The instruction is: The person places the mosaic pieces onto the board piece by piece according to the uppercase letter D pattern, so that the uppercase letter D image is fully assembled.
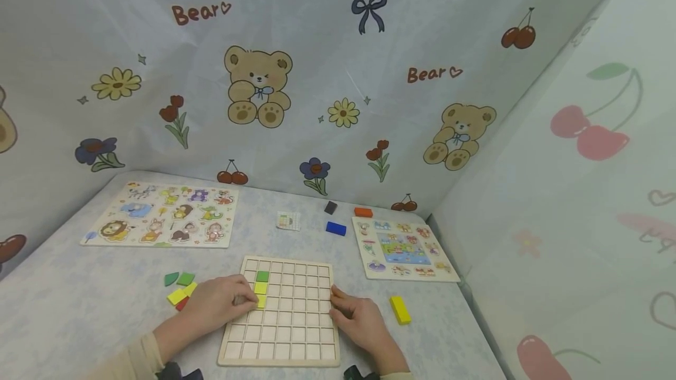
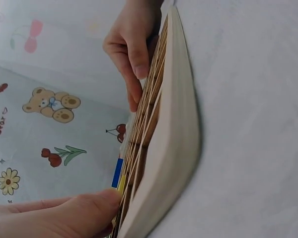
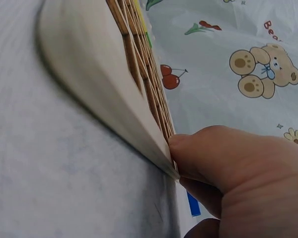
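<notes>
A wooden grid board (image 1: 280,312) of square cells lies on the table between both hands. In one column near its left side are a green tile (image 1: 262,276) and a yellow tile (image 1: 261,288) below it. Just under these, my left hand (image 1: 224,302) pinches a second yellow tile (image 1: 261,301) with thumb and fingertips, at its cell. My right hand (image 1: 361,320) grips the board's right edge, and in the right wrist view its thumb (image 3: 188,153) lies on the rim. The left fingers are partly hidden behind the thumb in the left wrist view.
Loose green, yellow and red pieces (image 1: 176,297) lie left of the left hand. Picture puzzle boards (image 1: 158,216) (image 1: 404,249) stand at back left and right. Blue (image 1: 335,228), orange (image 1: 363,212), black (image 1: 330,207) and yellow (image 1: 400,309) blocks and a small card (image 1: 288,220) lie around.
</notes>
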A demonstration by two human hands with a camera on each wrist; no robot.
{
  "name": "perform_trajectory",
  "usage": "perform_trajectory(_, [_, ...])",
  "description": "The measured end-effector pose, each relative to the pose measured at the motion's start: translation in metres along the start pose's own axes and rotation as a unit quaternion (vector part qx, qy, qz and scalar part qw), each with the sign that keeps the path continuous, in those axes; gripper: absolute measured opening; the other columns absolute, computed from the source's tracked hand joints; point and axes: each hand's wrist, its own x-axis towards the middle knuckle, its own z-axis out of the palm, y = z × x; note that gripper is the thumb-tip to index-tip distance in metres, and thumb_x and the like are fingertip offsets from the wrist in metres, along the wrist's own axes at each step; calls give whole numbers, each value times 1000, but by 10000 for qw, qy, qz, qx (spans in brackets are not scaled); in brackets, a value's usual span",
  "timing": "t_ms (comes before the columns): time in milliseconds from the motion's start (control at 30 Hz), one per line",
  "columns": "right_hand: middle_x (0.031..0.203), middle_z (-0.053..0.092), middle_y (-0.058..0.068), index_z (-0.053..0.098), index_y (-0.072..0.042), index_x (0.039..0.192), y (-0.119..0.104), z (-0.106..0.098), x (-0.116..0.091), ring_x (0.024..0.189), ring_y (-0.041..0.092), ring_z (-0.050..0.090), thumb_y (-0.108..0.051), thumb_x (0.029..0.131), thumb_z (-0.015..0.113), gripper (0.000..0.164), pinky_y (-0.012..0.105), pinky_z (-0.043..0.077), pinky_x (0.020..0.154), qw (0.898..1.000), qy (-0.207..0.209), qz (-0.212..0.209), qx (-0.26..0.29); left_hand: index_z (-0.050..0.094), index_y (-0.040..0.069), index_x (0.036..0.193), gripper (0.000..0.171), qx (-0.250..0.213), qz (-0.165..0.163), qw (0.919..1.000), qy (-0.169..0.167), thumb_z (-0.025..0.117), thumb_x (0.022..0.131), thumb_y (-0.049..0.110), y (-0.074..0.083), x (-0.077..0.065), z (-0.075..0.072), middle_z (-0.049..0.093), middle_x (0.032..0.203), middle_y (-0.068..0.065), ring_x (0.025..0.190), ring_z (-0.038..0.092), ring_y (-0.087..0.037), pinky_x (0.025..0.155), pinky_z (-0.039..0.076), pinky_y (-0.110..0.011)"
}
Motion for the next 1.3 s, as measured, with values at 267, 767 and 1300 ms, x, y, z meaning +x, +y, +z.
perform_trajectory(267, [142,61,-10,68,-19,134,0,2,-2,127,15,62,-30,100,68,36,41,54,101,9998,-24,182,39,79,37,100,14,392,-350,9986,-29,77,90,46,-4,-2,-26,71,99,21,76,62,3,60,48,-24])
perform_trajectory(767, [142,62,-9,69,-19,133,-2,-1,-3,127,16,63,-29,101,67,34,41,54,100,9996,31,275,66,75,25,93,16,824,-2153,9683,-962,83,83,35,-56,-16,-99,71,92,6,78,57,-16,65,48,-42])
perform_trajectory(1300, [141,63,-7,70,-17,132,-3,0,-1,125,17,64,-29,101,67,34,41,55,99,9999,65,109,108,77,21,99,21,1044,-1918,9715,-917,84,83,31,-48,-11,-76,73,96,4,79,59,-15,72,53,-45])
